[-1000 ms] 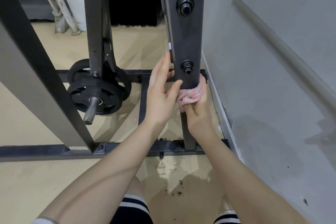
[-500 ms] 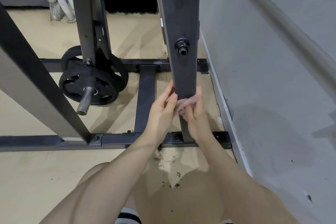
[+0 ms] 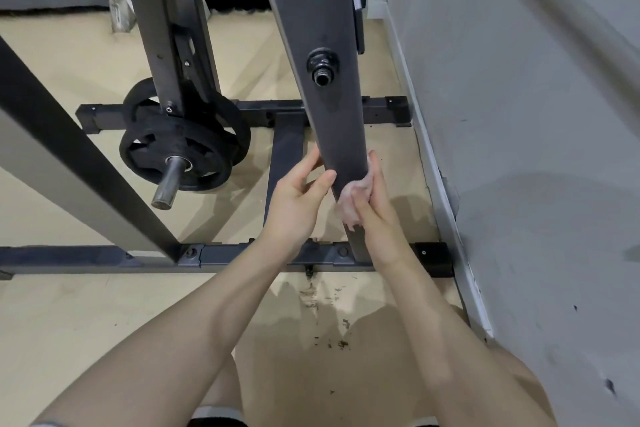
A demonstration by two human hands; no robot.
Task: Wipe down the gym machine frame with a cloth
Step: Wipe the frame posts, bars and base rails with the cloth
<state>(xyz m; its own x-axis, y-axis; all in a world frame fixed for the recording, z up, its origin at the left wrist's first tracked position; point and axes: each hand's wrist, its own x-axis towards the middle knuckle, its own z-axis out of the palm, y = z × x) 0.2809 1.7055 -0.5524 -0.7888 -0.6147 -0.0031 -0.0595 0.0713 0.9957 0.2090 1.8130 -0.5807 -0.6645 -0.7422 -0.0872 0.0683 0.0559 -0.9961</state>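
Dim, even indoor light; soft shadows on floor (image 3: 86, 305) and wall (image 3: 519, 149); wide-angle edge bending.

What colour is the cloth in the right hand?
Pale pink cloth, seen in the head view.

A pale pink cloth (image 3: 352, 199) against a dark grey machine frame (image 3: 322, 28); black weight plates (image 3: 183, 152) on a silver peg, beige floor (image 3: 69, 322), grey wall (image 3: 519, 114).
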